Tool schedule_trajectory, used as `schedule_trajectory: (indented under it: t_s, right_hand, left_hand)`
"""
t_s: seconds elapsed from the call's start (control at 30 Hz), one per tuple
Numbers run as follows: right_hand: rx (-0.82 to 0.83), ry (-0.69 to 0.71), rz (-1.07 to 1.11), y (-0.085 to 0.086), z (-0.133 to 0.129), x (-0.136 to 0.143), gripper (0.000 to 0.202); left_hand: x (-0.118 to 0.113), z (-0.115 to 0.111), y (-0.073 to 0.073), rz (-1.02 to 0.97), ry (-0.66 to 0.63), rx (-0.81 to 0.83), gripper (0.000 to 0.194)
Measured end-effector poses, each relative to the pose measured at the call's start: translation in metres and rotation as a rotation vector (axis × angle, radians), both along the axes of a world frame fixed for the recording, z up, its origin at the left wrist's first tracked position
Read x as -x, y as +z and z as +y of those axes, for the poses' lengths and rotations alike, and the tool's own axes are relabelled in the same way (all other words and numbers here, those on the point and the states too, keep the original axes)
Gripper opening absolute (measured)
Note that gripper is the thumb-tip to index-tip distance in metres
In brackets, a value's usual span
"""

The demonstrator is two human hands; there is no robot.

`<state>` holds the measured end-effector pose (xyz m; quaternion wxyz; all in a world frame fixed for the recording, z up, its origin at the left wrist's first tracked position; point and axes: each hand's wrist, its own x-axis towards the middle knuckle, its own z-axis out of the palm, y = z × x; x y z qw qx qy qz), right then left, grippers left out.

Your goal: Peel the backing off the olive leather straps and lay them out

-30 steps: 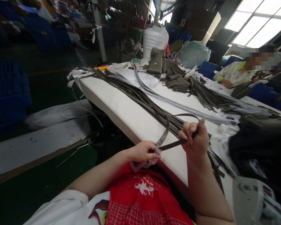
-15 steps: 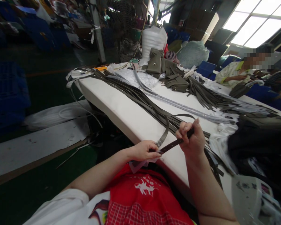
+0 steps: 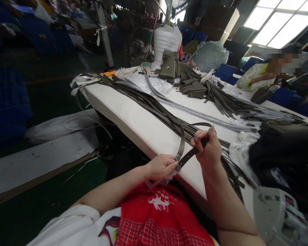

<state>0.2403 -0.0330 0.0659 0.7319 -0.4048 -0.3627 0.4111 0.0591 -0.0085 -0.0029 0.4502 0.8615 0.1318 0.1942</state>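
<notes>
A dark olive strap (image 3: 188,156) with small punched holes runs taut between my hands over the near table edge. My left hand (image 3: 162,166) pinches it near a buckle-like piece, partly hidden by the fingers, and a bit of clear plastic film (image 3: 154,183) hangs below that hand. Higher and to the right, my right hand (image 3: 208,147) is closed around the strap's other part. From there the strap loops back over the table and down to my left hand. Just beyond lies a long bundle of similar straps (image 3: 154,107).
Olive bags (image 3: 168,67) and another bundle of straps (image 3: 224,99) lie farther back on the white table (image 3: 123,111). Plastic-wrapped strips (image 3: 195,114) cross its middle. A grey plastic stool-like piece (image 3: 269,212) stands at right. A person (image 3: 259,77) sits across the table.
My left hand has shifted slightly right along the strap, its fingers now flatter over it. My right hand has moved a little left, still gripping the strap.
</notes>
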Motion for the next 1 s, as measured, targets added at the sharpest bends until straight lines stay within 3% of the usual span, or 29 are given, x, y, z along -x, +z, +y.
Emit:
schedule_trajectory:
  t_s: [0.3, 0.43, 0.57, 0.67, 0.73, 0.9, 1.0]
  right_hand:
    - [0.12, 0.061, 0.058, -0.002, 0.002, 0.001, 0.049]
    - [0.165, 0.037, -0.028, -0.012, 0.0, 0.011, 0.051]
    - [0.057, -0.068, -0.492, -0.037, -0.012, 0.032, 0.057]
    - [0.017, 0.006, -0.923, -0.051, -0.023, 0.034, 0.048]
    - [0.017, 0.042, -1.04, -0.055, -0.026, 0.026, 0.043]
    - [0.16, -0.084, -0.795, -0.056, -0.026, 0.004, 0.038]
    - [0.255, -0.01, -0.624, -0.06, -0.028, 0.01, 0.03]
  left_hand:
    - [-0.004, -0.002, -0.005, -0.015, 0.065, -0.08, 0.046]
    - [-0.005, -0.001, -0.004, -0.032, 0.103, -0.092, 0.047]
    - [-0.009, 0.001, -0.001, -0.125, 0.22, -0.083, 0.047]
    - [-0.009, 0.004, -0.002, -0.137, 0.299, -0.083, 0.049]
    - [-0.006, 0.007, -0.003, -0.15, 0.312, -0.083, 0.047]
    - [0.0, 0.014, -0.006, -0.152, 0.297, -0.075, 0.044]
    - [0.0, 0.015, -0.005, -0.143, 0.305, -0.081, 0.045]
